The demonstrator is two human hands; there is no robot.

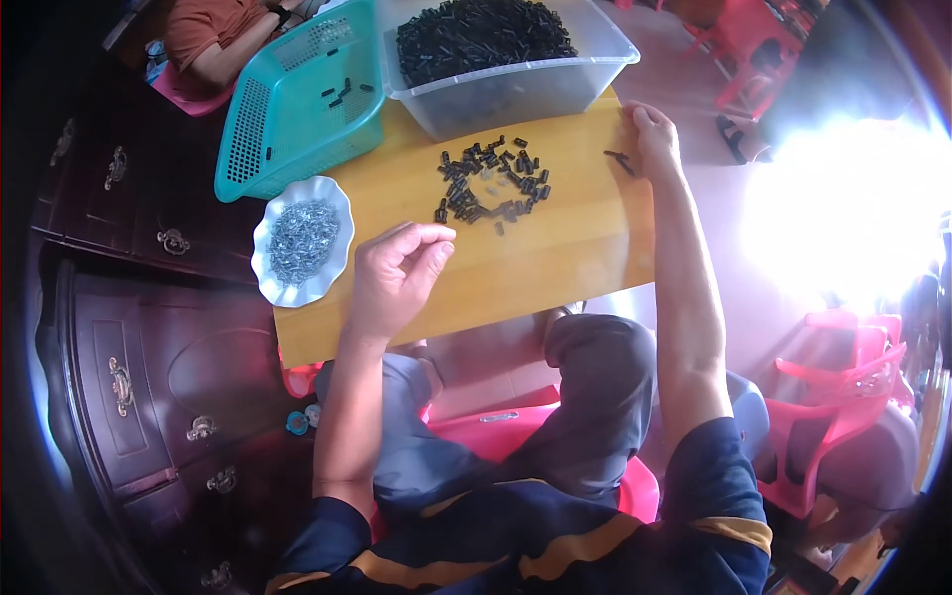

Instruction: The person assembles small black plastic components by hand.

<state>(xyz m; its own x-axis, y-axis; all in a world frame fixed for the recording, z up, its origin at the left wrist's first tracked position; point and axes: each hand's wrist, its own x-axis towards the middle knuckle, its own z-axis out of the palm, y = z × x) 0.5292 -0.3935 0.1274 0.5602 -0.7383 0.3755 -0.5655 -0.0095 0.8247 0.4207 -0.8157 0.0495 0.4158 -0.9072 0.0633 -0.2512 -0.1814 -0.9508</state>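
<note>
My left hand (400, 270) is over the near left part of the yellow table (585, 253), thumb and forefinger pinched together. What lies between them, if anything, is too small to make out. Close to its fingertips is a loose pile of small black cylindrical pieces (516, 207). My right hand (653, 142) is at the table's far right edge, fingers closed; whatever they grip is hidden. Beside it lie a couple of thin black pieces (620, 161). A white scalloped dish (342, 213) filled with small shiny metal pieces (303, 241) sits left of my left hand.
At the back stands a translucent plastic bin (496, 94) heaped with black pieces. Left of it, a green perforated basket (248, 149) holds several more. Another person's arm (233, 64) shows behind the basket. Dark wooden cabinets (119, 307) line the left; pink plastic chairs (843, 397) stand right.
</note>
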